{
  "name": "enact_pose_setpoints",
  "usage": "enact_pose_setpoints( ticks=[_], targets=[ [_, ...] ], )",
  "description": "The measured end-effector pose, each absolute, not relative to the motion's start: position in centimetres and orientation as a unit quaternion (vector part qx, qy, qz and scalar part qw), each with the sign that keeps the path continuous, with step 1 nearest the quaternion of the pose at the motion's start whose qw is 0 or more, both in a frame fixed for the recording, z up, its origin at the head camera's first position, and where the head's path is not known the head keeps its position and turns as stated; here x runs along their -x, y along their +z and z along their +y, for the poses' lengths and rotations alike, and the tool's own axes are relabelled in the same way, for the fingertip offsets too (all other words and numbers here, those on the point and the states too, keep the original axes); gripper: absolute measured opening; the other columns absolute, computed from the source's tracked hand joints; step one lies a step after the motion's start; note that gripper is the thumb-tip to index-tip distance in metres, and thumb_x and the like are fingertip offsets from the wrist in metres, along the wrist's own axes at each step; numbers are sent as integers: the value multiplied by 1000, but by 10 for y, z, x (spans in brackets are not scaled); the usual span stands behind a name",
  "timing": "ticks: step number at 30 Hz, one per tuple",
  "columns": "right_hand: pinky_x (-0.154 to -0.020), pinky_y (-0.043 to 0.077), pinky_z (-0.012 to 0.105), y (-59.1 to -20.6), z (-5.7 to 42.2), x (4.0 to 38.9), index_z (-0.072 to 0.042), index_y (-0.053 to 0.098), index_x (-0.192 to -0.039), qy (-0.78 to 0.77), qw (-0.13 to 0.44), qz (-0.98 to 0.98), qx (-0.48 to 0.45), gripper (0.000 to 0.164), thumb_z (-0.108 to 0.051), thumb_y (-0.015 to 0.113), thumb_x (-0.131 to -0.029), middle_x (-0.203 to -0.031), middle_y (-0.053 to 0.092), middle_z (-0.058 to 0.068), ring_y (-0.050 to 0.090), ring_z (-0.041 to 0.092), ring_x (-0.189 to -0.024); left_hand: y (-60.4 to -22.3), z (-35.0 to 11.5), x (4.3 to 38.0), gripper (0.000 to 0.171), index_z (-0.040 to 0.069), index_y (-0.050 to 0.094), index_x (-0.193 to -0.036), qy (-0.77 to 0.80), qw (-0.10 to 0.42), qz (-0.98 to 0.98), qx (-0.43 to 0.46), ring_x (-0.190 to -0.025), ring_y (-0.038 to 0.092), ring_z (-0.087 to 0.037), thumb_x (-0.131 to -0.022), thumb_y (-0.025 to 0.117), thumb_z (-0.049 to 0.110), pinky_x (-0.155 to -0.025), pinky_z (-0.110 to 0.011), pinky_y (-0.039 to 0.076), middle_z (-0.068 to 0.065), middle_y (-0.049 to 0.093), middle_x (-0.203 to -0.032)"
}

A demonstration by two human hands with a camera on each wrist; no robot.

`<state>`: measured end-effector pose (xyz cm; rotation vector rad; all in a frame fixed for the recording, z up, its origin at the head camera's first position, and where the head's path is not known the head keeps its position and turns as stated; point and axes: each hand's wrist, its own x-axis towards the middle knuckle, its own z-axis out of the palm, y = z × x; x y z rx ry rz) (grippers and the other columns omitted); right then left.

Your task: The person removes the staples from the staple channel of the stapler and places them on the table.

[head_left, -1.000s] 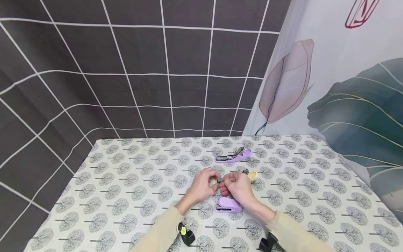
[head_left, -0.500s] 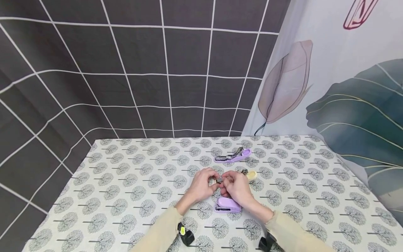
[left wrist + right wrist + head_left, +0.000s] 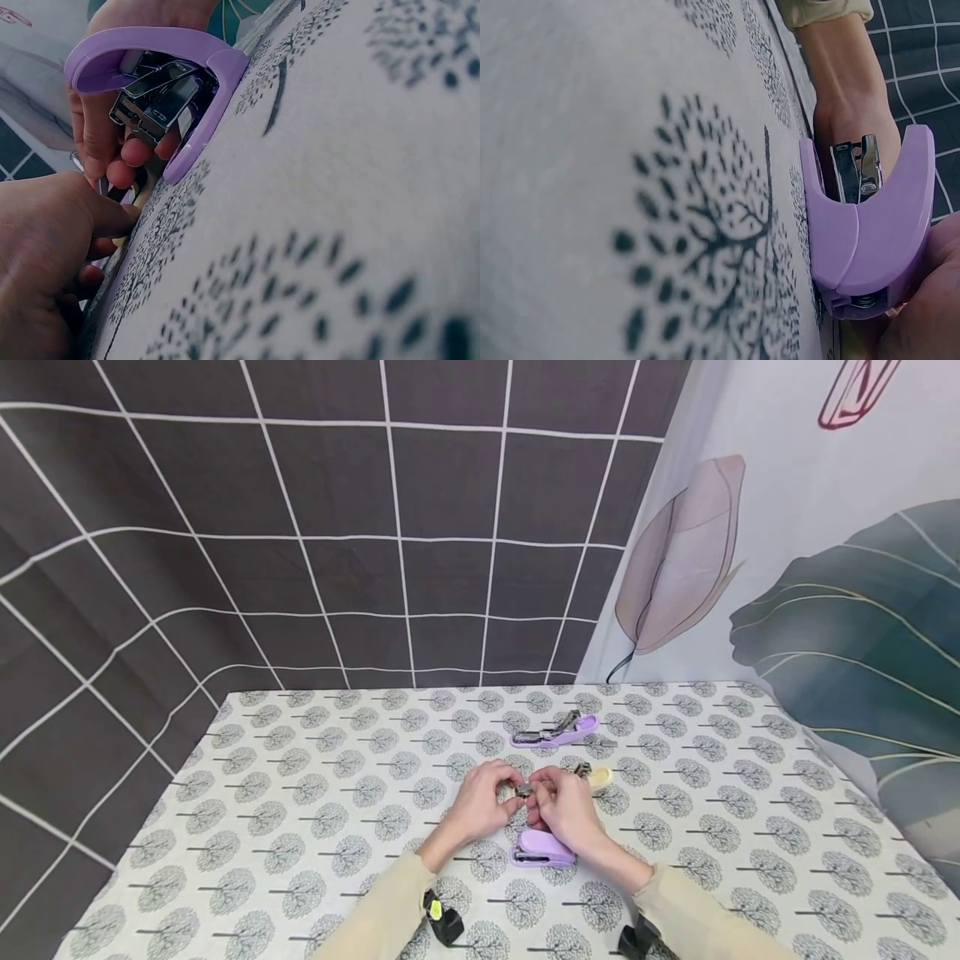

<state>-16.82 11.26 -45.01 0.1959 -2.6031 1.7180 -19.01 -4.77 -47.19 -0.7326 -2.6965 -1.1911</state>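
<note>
A yellow stapler [image 3: 601, 777] lies opened on the table, its middle covered by my hands. My left hand [image 3: 483, 797] grips its front end between thumb and index finger. From the other side, my right hand [image 3: 564, 800] pinches a small grey metal strip [image 3: 523, 790], which looks like a staple strip, over that front end. Just in front of my right hand stands a closed purple stapler [image 3: 543, 848], which also shows large in the left wrist view and in the right wrist view. The fingertips of both hands nearly meet in the left wrist view.
Beyond my hands lies a second purple stapler [image 3: 557, 732], opened, with its metal magazine raised. A thin grey strip [image 3: 606, 743] lies beside it. The tree-patterned cloth [image 3: 300, 827] covers the table, which ends at a dark gridded curtain [image 3: 330, 568].
My right fingertips have shifted slightly and the grey strip has tilted and settled lower at the yellow stapler's front end. My left hand has stayed in place.
</note>
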Motion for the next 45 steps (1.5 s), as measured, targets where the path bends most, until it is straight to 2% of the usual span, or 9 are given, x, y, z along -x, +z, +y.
enact_pose_setpoints(
  ticks=[8,19,34,45],
  targets=[
    [-46,54,30,-448,117,167,11,61,-101,559,7,-827,-65,10,11,54,-94,-69,64,10,63,21,-52,-472,-47,190,23,13,71,-99,-394,47,-886,239,-91,58,-12,-79,80,6,-90,-41,45,7,65,-95],
    [-46,54,32,-443,120,166,11,60,-103,579,8,-813,-61,11,12,52,-95,-71,64,13,63,24,-52,-472,-47,190,22,13,71,-99,-396,46,-885,239,-90,58,-12,-80,80,7,-89,-39,45,7,65,-93],
    [-49,56,35,-426,129,161,12,59,-109,615,-3,-787,-52,14,9,51,-98,-76,64,18,63,26,-53,-473,-47,191,20,14,70,-98,-399,40,-885,237,-91,58,-12,-81,79,9,-92,-43,44,8,65,-94],
    [-50,56,35,-417,141,157,12,59,-112,611,7,-790,-56,16,5,52,-99,-78,65,16,63,25,-53,-473,-48,191,20,15,70,-98,-396,41,-886,237,-91,57,-11,-81,80,10,-93,-43,43,9,64,-94]
  ],
)
